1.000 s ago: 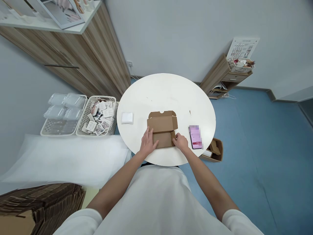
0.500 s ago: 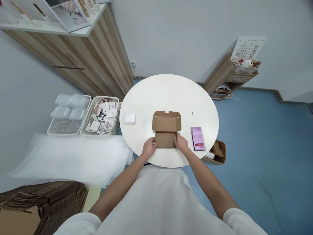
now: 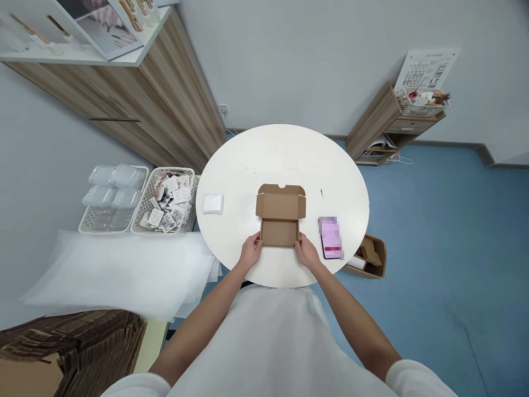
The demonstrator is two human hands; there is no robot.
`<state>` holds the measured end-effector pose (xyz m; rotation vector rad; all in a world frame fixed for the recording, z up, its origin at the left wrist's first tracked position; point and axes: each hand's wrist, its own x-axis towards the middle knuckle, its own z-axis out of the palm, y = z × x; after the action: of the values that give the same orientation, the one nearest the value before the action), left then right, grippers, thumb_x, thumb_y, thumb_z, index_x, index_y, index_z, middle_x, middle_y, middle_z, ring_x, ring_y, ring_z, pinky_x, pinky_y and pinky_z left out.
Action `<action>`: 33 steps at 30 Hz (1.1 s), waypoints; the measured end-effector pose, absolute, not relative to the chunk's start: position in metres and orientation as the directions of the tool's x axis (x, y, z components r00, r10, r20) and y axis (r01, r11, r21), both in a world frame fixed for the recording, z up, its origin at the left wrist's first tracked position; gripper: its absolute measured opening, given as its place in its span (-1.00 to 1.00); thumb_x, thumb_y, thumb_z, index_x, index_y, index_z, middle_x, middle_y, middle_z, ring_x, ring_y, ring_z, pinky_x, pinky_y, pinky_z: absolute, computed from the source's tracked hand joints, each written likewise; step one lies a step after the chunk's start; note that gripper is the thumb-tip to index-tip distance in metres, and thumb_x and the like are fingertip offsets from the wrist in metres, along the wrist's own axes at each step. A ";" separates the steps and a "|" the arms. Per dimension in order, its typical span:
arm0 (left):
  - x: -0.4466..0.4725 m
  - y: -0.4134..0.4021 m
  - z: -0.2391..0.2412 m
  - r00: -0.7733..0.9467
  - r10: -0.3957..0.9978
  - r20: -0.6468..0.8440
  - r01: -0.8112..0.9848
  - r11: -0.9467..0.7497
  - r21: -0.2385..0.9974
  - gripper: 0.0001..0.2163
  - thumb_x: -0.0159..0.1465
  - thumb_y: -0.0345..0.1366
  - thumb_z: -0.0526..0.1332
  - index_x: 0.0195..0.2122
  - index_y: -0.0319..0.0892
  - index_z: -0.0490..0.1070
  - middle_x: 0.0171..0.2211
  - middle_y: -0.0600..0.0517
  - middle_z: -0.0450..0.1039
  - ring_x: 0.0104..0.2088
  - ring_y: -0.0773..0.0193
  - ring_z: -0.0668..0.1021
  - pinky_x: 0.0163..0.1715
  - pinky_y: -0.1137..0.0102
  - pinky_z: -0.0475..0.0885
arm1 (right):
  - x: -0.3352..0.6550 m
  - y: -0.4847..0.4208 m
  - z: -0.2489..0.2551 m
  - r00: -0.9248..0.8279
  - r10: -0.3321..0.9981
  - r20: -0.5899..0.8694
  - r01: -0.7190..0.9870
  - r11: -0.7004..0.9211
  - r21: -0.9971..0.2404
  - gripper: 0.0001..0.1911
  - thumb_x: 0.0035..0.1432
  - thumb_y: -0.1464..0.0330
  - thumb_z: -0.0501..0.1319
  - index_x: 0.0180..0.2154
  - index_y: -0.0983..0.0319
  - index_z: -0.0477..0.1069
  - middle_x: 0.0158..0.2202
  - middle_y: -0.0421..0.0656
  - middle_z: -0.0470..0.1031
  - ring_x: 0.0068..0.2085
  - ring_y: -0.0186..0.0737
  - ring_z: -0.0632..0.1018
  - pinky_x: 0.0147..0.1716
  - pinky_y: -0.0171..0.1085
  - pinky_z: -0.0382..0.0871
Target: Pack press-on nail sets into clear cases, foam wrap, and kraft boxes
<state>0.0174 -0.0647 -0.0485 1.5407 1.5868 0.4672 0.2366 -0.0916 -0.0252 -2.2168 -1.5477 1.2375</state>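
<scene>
A small brown cardboard box [image 3: 280, 219] lies on the round white table [image 3: 285, 160] with its lid flap standing up at the far side. My left hand [image 3: 250, 251] grips the box's near left corner with curled fingers. At the near right corner, my right hand [image 3: 306, 251] holds the box the same way. The box's open tray shows nothing inside. A phone [image 3: 331, 237] with a pink screen lies just right of my right hand. A small white packet [image 3: 213, 203] lies on the table to the left.
Left of the table stand two white baskets, one with clear plastic packs [image 3: 112, 194], one with printed cards [image 3: 166, 201]. White foam sheets [image 3: 119, 271] and stacked flat cardboard [image 3: 70, 342] lie lower left. An open cardboard box [image 3: 367, 256] sits on the blue floor at right.
The box was turned square to me and pulled nearer. My left hand slid off the tray to its left corner; my right hand stayed at the right corner.
</scene>
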 end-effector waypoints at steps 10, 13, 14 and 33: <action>0.037 -0.066 -0.048 -0.068 0.908 -0.414 0.526 0.385 0.758 -0.60 0.23 -0.21 -0.01 0.07 -0.24 0.19 0.00 -0.12 0.31 -0.05 0.21 0.41 -0.04 0.29 0.28 | 0.255 -0.081 -0.024 0.018 0.826 -0.564 0.685 -0.421 -0.595 -0.36 0.13 0.13 -0.05 0.18 0.24 -0.11 -0.13 -0.08 0.35 -0.13 -0.16 0.41 -0.26 -0.29 0.23; 0.038 -0.074 -0.043 -0.114 0.901 -0.420 0.535 0.411 0.738 -0.58 0.23 -0.16 0.01 0.08 -0.24 0.17 -0.04 -0.13 0.32 -0.08 0.20 0.41 -0.07 0.29 0.30 | 0.259 -0.087 -0.026 0.013 0.858 -0.514 0.691 -0.379 -0.616 -0.27 0.11 0.09 -0.04 0.20 0.28 -0.22 -0.12 -0.04 0.31 -0.14 -0.14 0.40 -0.26 -0.25 0.25; 0.036 -0.078 -0.042 -0.118 0.901 -0.418 0.540 0.412 0.734 -0.57 0.23 -0.14 0.01 0.08 -0.24 0.17 -0.04 -0.14 0.32 -0.08 0.20 0.41 -0.10 0.29 0.32 | 0.260 -0.090 -0.027 0.026 0.883 -0.468 0.697 -0.352 -0.625 -0.25 0.10 0.08 -0.04 0.21 0.29 -0.23 -0.12 -0.02 0.29 -0.14 -0.13 0.39 -0.26 -0.22 0.26; -0.159 0.055 -0.030 -0.324 0.828 -0.457 0.581 0.556 0.594 -0.42 0.15 -0.08 0.09 0.13 -0.28 0.07 0.03 -0.23 0.26 -0.02 0.11 0.38 -0.08 0.32 0.25 | 0.034 0.027 -0.020 -0.135 0.858 -0.496 0.384 -0.417 -0.824 -0.55 0.03 0.26 0.10 -0.01 0.18 0.17 -0.09 -0.10 0.31 -0.21 -0.31 0.42 -0.28 -0.30 0.34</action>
<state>-0.1589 0.0548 -0.0299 1.1298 2.0379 0.4180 0.0343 0.0272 -0.0200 -1.7338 -1.3845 1.5726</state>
